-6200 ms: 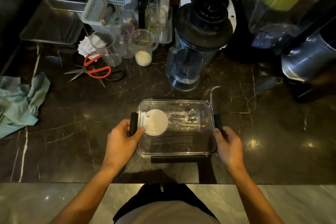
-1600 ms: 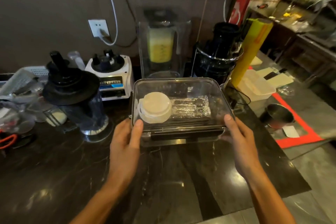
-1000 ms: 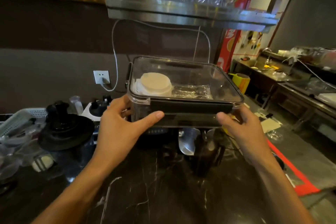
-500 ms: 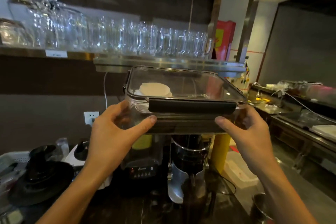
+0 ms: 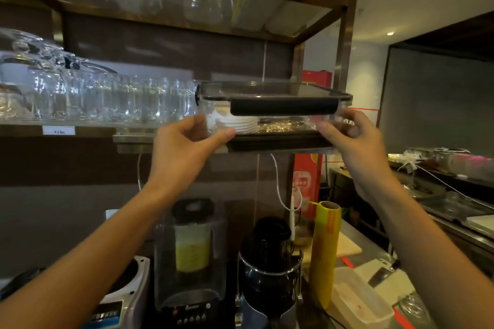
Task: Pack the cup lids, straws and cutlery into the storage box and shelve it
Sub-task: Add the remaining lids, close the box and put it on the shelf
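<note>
The clear storage box (image 5: 275, 93), lid closed with dark latches, is held up at the level of the lower steel shelf (image 5: 171, 140). Its underside sits at about the shelf's front edge, right of the row of glasses. Through its wall I see white cup lids (image 5: 235, 123) and wrapped cutlery (image 5: 283, 125). My left hand (image 5: 184, 145) grips the box's left end, thumb on the front. My right hand (image 5: 352, 141) grips the right end. Straws are not discernible.
Rows of clear glasses (image 5: 88, 99) fill the shelf's left part. An upper shelf (image 5: 187, 16) holds more glassware and white dishes. Below on the counter stand a blender (image 5: 191, 254), a black juicer (image 5: 270, 262) and a yellow film roll (image 5: 324, 248).
Both hands have raised the closed box from chest height to the lower shelf's level and pushed it toward the shelf. The view has tilted upward.
</note>
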